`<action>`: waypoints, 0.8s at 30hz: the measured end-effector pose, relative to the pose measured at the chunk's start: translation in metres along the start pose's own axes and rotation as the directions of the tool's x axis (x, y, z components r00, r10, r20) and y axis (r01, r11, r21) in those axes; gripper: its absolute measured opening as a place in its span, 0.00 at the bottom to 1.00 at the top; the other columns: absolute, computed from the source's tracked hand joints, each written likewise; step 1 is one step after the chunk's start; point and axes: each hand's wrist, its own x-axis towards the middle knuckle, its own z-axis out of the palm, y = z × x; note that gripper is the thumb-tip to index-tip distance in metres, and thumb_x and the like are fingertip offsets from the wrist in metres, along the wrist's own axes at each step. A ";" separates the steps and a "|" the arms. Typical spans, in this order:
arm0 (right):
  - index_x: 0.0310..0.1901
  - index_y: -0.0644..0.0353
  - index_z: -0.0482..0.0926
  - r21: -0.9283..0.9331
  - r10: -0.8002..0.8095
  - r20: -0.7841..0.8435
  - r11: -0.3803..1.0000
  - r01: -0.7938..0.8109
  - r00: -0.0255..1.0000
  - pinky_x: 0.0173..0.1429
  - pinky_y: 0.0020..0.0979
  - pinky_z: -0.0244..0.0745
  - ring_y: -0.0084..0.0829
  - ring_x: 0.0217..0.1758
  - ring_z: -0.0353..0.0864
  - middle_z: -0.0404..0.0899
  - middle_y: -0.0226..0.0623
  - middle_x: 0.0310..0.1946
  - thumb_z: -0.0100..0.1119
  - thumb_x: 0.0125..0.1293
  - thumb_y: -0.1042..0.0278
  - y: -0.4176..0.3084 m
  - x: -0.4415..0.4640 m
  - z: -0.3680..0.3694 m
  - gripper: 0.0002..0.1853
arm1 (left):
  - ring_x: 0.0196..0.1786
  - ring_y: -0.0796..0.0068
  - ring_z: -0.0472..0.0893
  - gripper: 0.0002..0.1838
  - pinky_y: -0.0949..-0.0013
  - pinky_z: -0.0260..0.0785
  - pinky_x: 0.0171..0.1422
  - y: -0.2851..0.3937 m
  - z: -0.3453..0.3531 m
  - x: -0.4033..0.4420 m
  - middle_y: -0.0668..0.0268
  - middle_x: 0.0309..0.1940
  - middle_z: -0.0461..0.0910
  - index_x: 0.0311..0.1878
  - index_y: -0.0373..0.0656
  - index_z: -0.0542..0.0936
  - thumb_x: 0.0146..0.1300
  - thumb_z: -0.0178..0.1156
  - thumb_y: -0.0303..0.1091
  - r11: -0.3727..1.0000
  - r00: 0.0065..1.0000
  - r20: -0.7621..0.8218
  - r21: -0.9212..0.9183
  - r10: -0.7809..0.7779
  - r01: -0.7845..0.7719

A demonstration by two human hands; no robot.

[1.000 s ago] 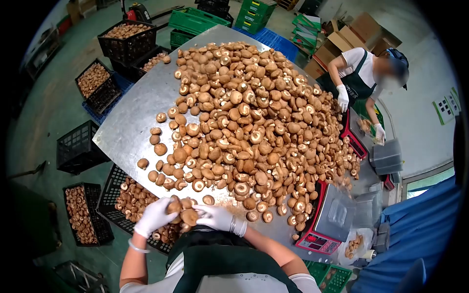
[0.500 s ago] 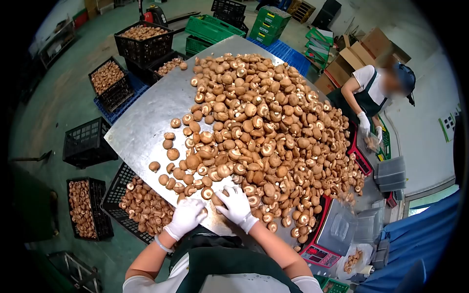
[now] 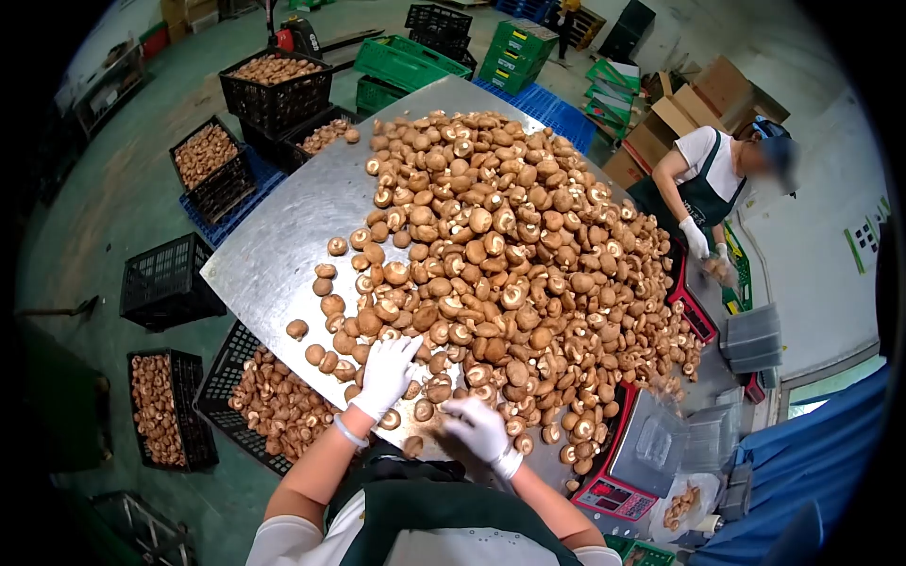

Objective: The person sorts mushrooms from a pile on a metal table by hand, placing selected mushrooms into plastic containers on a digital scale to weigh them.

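Note:
A big heap of shiitake mushrooms (image 3: 528, 255) covers much of the metal table (image 3: 274, 217). My left hand (image 3: 385, 377), in a white glove, reaches over loose mushrooms at the heap's near-left edge, fingers stretched out. To its right, my right hand (image 3: 479, 432), also gloved, is low over the table near my body; its fingers are smeared by motion, so I cannot tell whether it holds anything. Between and below the hands lie a few single mushrooms (image 3: 424, 409). Below the table's left edge, a black crate (image 3: 215, 391) holds more mushrooms.
A red scale (image 3: 618, 495) with a grey plate stands to my right, beside clear plastic trays (image 3: 714, 439). Across the heap, a co-worker (image 3: 703, 179) with white gloves works at another red scale (image 3: 694, 307). Black crates (image 3: 274, 104) of mushrooms stand on the floor at left.
My left hand has moved up and forward onto the loose mushrooms. My right hand has shifted right and down, away from the heap's edge. Several mushrooms near my hands lie differently.

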 end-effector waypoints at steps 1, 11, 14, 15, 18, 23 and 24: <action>0.51 0.53 0.78 -0.092 0.029 0.175 0.996 -0.013 0.984 0.44 0.31 0.76 0.33 0.41 0.79 0.78 0.35 0.40 0.63 0.60 0.58 0.004 -0.014 0.006 0.18 | 0.49 0.59 0.75 0.23 0.59 0.66 0.52 -0.002 0.002 -0.001 0.61 0.45 0.78 0.54 0.44 0.76 0.54 0.63 0.34 0.999 1.000 0.008 -0.044 -0.025 0.025; 0.66 0.42 0.65 -0.239 0.016 0.676 0.950 0.200 0.736 0.48 0.40 0.75 0.42 0.49 0.75 0.70 0.38 0.47 0.64 0.57 0.57 -0.004 -0.007 0.050 0.34 | 0.44 0.59 0.79 0.17 0.64 0.71 0.53 -0.028 -0.082 -0.070 0.57 0.45 0.80 0.51 0.38 0.78 0.58 0.62 0.26 0.794 0.768 -0.287 -0.427 -0.572 0.432; 0.64 0.43 0.68 -0.274 0.021 0.718 0.928 0.254 0.696 0.46 0.40 0.75 0.41 0.48 0.75 0.70 0.38 0.46 0.65 0.56 0.57 -0.010 0.003 0.062 0.32 | 0.48 0.56 0.77 0.18 0.62 0.69 0.58 -0.058 -0.093 -0.125 0.56 0.49 0.77 0.54 0.36 0.75 0.59 0.60 0.26 0.537 0.543 -0.238 -0.682 -0.805 0.497; 0.62 0.44 0.69 -0.254 0.001 0.726 0.929 0.267 0.688 0.46 0.39 0.76 0.41 0.47 0.75 0.70 0.38 0.45 0.65 0.55 0.56 -0.004 0.002 0.066 0.31 | 0.51 0.56 0.76 0.19 0.61 0.67 0.60 -0.073 -0.093 -0.150 0.56 0.49 0.77 0.54 0.37 0.75 0.59 0.61 0.26 0.654 0.600 -0.273 -0.417 -0.752 0.631; 0.59 0.46 0.72 -0.218 -0.031 0.725 0.937 0.273 0.688 0.45 0.38 0.76 0.42 0.46 0.76 0.71 0.39 0.44 0.64 0.56 0.56 0.001 0.000 0.063 0.27 | 0.57 0.55 0.72 0.22 0.58 0.63 0.65 -0.093 -0.093 -0.195 0.54 0.53 0.75 0.55 0.38 0.75 0.55 0.64 0.28 0.629 0.614 -0.164 -0.059 -0.772 0.775; 0.60 0.52 0.72 0.261 0.095 0.582 0.919 -0.295 0.808 0.51 0.30 0.74 0.32 0.46 0.78 0.76 0.30 0.42 0.65 0.59 0.63 0.010 -0.005 0.038 0.26 | 0.59 0.50 0.72 0.25 0.54 0.63 0.65 -0.076 -0.085 -0.139 0.51 0.54 0.74 0.55 0.37 0.75 0.53 0.65 0.32 0.859 0.828 -0.285 0.027 -0.484 0.511; 0.61 0.54 0.71 0.457 0.180 0.596 0.725 -0.515 0.783 0.53 0.27 0.73 0.27 0.48 0.77 0.77 0.27 0.44 0.65 0.59 0.64 0.017 -0.009 0.036 0.27 | 0.59 0.49 0.71 0.26 0.53 0.63 0.65 -0.075 -0.081 -0.120 0.51 0.54 0.74 0.55 0.37 0.74 0.52 0.65 0.34 0.889 0.859 -0.285 0.045 -0.426 0.456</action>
